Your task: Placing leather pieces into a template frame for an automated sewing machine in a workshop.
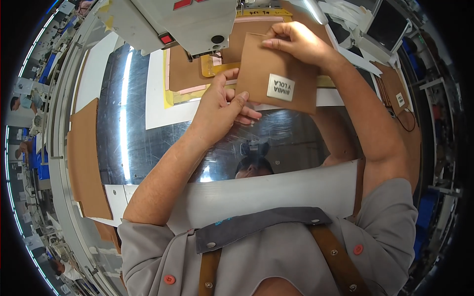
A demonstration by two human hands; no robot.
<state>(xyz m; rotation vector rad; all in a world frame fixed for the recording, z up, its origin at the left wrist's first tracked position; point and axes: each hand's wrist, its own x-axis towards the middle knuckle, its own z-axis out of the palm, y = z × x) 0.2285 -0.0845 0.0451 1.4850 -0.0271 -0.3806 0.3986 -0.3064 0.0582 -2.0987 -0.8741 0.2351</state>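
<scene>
Both my hands hold up a brown, nearly square panel, tilted above the work surface. It looks like leather, though the material is not certain. Near its lower edge sits a small cream label with dark print, upside down to me. My left hand pinches the panel's lower left corner, its thumb on the front and some fingers curled below. At the top edge, my right hand grips with thumb and bent fingers. Behind the panel lies a flat template with yellow and pink borders around brown material.
A white sewing machine head overhangs the template at the upper left. Shiny metal plate covers the worktop. Brown sheets are stacked at the left edge; more labelled brown panels lie at the right. A screen stands behind them.
</scene>
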